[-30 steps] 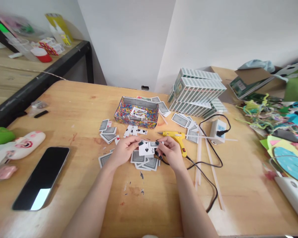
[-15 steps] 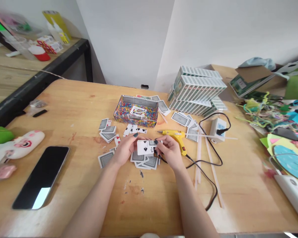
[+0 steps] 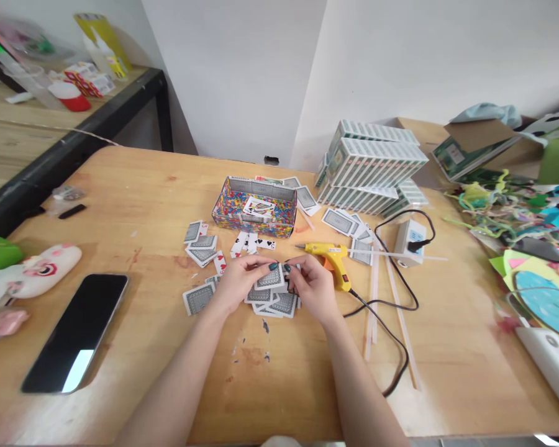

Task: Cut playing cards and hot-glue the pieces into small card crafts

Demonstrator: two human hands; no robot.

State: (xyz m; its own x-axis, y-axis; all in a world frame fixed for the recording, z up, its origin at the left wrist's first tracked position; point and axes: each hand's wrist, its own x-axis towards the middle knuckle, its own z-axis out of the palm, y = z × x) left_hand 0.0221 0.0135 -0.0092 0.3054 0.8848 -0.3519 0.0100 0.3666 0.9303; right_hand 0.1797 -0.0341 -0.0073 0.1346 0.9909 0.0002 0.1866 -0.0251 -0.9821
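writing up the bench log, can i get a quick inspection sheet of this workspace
surface: wooden table, some marks near the front edge.
job's things: playing card held back-up between both hands; loose cards beneath; colourful box behind.
clutter: phone, stacked card packs, glue sticks, craft scraps.
grippers: left hand and right hand both pinch the card.
cables: glue gun cord runs to plug adapter.
surroundings: white walls, side bench.
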